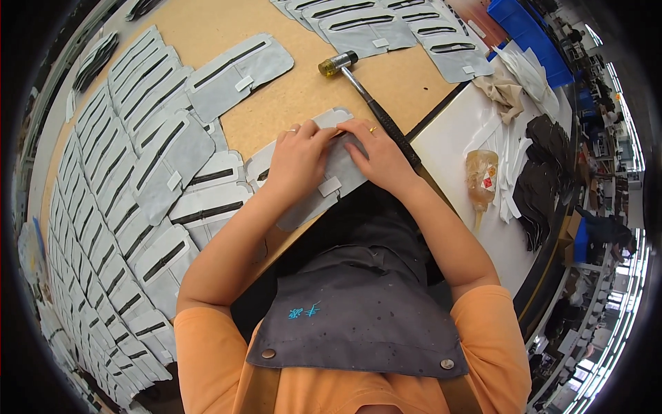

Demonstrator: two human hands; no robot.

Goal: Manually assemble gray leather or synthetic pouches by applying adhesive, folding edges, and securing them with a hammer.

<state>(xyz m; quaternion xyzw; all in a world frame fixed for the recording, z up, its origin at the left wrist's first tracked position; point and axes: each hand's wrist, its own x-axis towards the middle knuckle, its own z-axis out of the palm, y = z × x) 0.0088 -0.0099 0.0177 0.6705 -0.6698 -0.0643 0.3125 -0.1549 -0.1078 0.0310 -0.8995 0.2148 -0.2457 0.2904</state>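
Ideally both grips, the left hand (298,155) and right hand (378,155), fingers flat and closed around nothing, keep pressing evenly on the grey slotted panel (329,185) lying beneath them on the counter (289,96), smoothing outward, hammer (369,103) just beyond.

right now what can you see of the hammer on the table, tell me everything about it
The hammer lies flat and untouched on the tan wooden table, slanted from upper left to lower right. Its small head looks translucent yellow with a dark metal band and a black cap. A shiny thin metal neck runs into a black grip, whose lower end passes behind the right hand. The head sits below a row of grey panels.
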